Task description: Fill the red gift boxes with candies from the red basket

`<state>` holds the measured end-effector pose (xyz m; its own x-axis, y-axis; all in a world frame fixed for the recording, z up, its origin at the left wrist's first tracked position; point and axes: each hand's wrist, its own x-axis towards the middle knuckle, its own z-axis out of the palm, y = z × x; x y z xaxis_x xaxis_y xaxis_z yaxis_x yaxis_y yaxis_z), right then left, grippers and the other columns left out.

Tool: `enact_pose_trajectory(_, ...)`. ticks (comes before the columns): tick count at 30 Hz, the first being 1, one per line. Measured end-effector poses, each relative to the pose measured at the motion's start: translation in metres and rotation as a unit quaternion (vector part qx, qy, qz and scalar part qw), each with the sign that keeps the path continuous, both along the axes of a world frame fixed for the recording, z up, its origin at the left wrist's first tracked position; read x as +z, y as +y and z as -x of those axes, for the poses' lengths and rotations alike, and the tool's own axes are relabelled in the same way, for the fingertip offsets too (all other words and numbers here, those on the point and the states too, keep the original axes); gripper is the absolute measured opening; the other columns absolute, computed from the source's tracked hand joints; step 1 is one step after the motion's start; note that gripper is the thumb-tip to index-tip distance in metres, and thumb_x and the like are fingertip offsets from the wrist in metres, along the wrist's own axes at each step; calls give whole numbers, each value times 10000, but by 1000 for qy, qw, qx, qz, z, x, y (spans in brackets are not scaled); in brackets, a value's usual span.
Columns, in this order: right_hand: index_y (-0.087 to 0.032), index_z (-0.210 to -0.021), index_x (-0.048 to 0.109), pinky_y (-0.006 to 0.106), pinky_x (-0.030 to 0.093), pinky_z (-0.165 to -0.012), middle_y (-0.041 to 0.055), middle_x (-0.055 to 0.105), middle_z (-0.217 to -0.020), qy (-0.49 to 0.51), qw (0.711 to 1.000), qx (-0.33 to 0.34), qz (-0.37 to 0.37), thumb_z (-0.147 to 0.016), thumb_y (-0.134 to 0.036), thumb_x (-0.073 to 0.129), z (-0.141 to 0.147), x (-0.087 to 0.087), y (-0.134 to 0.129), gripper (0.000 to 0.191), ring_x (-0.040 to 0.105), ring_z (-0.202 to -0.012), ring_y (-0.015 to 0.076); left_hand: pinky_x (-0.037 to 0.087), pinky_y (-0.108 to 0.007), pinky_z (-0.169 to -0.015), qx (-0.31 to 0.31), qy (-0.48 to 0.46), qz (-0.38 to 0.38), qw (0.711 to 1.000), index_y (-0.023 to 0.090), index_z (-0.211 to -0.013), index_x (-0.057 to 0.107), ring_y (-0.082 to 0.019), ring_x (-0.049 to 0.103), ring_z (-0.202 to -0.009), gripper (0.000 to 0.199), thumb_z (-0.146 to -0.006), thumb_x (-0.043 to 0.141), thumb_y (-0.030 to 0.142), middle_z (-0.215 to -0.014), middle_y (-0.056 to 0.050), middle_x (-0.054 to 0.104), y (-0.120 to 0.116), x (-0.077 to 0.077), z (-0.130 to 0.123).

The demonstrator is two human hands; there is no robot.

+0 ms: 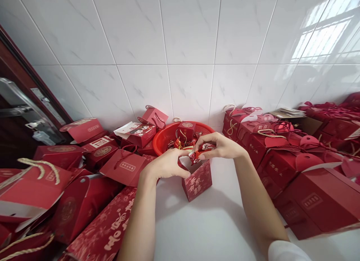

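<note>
A red gift box [197, 183] with pale lettering stands on the white tabletop, its top open. My left hand [168, 164] is closed on the box's near left rim, thumb along the edge. Above the opening, my right hand [223, 145] pinches a red wrapped candy [194, 158] with white markings. Part of the candy dips behind the rim, so the inside of the box is mostly hidden. Just behind is a red plastic basket [161, 136] with wrapped sweets and a small dark red box [186, 129] in it, partly covered by my hands.
Many red gift boxes [119, 165] lie heaped on the left, some with rope handles. Closed red boxes [317, 203] stand in rows on the right, near some stacked cards [289, 112]. A tiled wall [191, 88] rises behind; a door handle [19, 110] is at far left.
</note>
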<state>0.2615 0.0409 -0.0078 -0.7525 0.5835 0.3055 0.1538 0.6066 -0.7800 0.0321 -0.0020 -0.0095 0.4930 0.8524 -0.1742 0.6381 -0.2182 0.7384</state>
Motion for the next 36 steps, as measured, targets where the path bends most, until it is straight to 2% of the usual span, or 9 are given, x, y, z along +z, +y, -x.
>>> enact_pose_trajectory(5, -138, -933, 705, 273, 470, -758, 41, 697, -907, -54, 998, 36, -8, -818, -328, 741, 7, -6, 6, 225, 604, -815, 154, 434, -234, -593, 2, 11, -14, 1000, 219, -1208, 693, -161, 613, -674, 571, -637, 718, 240, -869, 31, 715, 4, -4, 3)
enact_pose_trajectory(9, -159, -943, 707, 292, 473, -801, 41, 702, -946, -37, 999, 11, -27, -815, -327, 746, 4, -3, 4, 214, 614, -862, 169, 483, -254, -642, 19, 15, -16, 1000, 224, -1327, 644, -196, 659, -726, 713, -621, 736, 247, -910, 4, 741, 4, -4, 4)
enact_pose_trajectory(13, -162, -916, 719, 289, 475, -785, 45, 708, -938, -11, 999, -21, -45, -794, -314, 770, 3, 0, 0, 201, 619, -848, 168, 497, -249, -663, 7, 7, -9, 1000, 255, -1326, 657, -202, 678, -748, 699, -630, 715, 223, -890, 0, 746, 3, -3, 4)
enact_pose_trajectory(20, -153, -904, 754, 266, 475, -708, 47, 721, -875, -38, 999, 2, -22, -770, -365, 790, 14, -5, 2, 253, 608, -766, 150, 455, -244, -589, 1, 17, -21, 1000, 254, -1272, 682, -178, 640, -667, 637, -637, 702, 224, -865, 26, 733, 2, -3, 3)
enact_pose_trajectory(23, -153, -910, 728, 249, 448, -651, 36, 706, -849, -7, 999, -39, -26, -772, -370, 777, 16, -5, 0, 262, 583, -728, 134, 471, -263, -629, -5, 32, -24, 999, 243, -1277, 683, -183, 639, -656, 636, -641, 693, 232, -832, 25, 727, 2, -1, 3)
enact_pose_trajectory(26, -160, -816, 646, 232, 412, -566, 2, 645, -749, 59, 994, -97, 1, -780, -310, 731, 16, -4, -5, 176, 541, -625, 106, 509, -291, -769, -1, 40, -28, 999, 260, -1345, 646, -228, 686, -834, 715, -633, 708, 241, -1046, -17, 749, 3, 0, 3)
enact_pose_trajectory(29, -174, -762, 589, 226, 393, -503, -38, 561, -618, 96, 988, -104, 55, -788, -249, 673, 18, -5, -8, 115, 512, -527, 97, 510, -306, -850, -11, 26, -36, 999, 262, -1352, 641, -250, 682, -939, 727, -629, 714, 238, -1215, -37, 714, 4, -1, 4)
enact_pose_trajectory(34, -160, -827, 664, 261, 500, -655, 19, 676, -777, 105, 993, -18, 44, -794, -325, 744, 23, -9, -3, 187, 626, -708, 142, 446, -242, -571, -7, 14, -5, 1000, 249, -1215, 699, -172, 618, -647, 559, -657, 690, 252, -820, 24, 718, 4, -5, 5)
enact_pose_trajectory(36, -154, -833, 690, 272, 509, -690, 29, 701, -785, 62, 998, 1, 28, -805, -324, 746, 22, -10, -1, 181, 638, -725, 148, 403, -233, -519, -7, 9, 2, 1000, 238, -1144, 716, -160, 596, -613, 491, -654, 689, 252, -796, 30, 704, 3, -5, 5)
